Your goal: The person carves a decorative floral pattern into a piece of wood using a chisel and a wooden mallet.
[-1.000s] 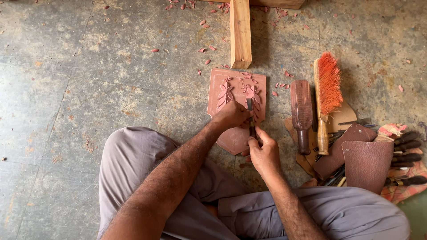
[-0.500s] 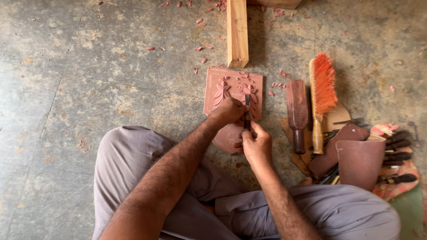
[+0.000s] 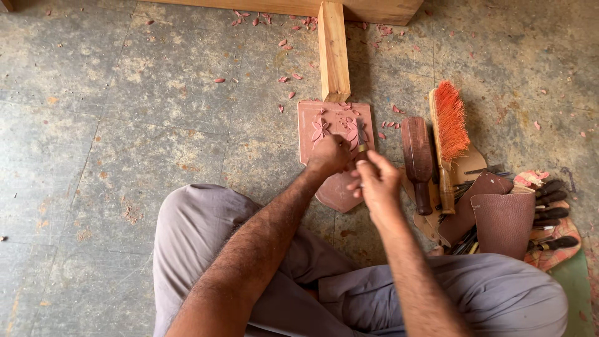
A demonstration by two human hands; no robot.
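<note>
On the floor: a person sits cross-legged in grey trousers on worn, stained concrete (image 3: 112, 125), seen from above.
Panel: a reddish wooden panel (image 3: 331, 125) lies flat on the floor just ahead of the knees, with flower shapes cut into its upper part; its near end comes to a point.
Left hand: the left hand (image 3: 327, 156) rests on the middle of the panel, fingers curled together around the lower part of a carving tool.
Right hand: the right hand (image 3: 374, 181) is just beside the left one, fingers closed around the handle of the same tool.
Carving tool: only a short stretch of the carving tool (image 3: 361, 148), with a brass-coloured ring, shows between the two hands; its tip is hidden.
Beam: a pale wooden beam (image 3: 332, 50) lies on the floor, its end touching the far edge of the panel.
Shavings: small reddish chips (image 3: 288, 78) are scattered around the beam.
Right of the panel: a dark wooden mallet (image 3: 418, 159), a brush with orange bristles (image 3: 449, 122) and a brown leather pouch (image 3: 504, 221) beside dark-handled tools (image 3: 552, 206).
</note>
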